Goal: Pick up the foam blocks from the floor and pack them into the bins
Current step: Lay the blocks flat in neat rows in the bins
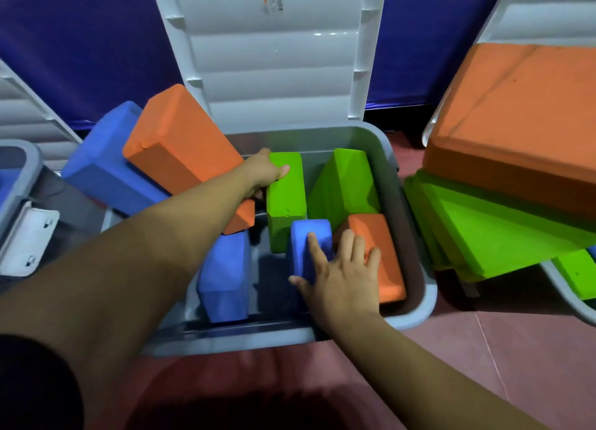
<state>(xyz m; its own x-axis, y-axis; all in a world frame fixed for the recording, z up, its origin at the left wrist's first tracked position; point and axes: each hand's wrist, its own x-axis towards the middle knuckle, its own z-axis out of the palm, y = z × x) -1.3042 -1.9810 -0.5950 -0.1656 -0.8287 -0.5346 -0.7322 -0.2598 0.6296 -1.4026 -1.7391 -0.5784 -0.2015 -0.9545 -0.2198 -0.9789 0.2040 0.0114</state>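
Left hand (263, 173), fingers curled, grips the green block (287, 200) mid-frame; right hand (342, 275), fingers spread, presses the blue block (298, 252) inside the bin (242, 341).

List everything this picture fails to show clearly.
Lid label: head view, too small and blurred to read.
Right bin: head view, cut by the right edge, covered by stacked blocks.
Left bin: head view, cut by the left edge.
Left hand: head view, fingers hidden behind the green block it grips.

Coloured foam blocks (369, 255) crowded inside grey bin (425, 297)
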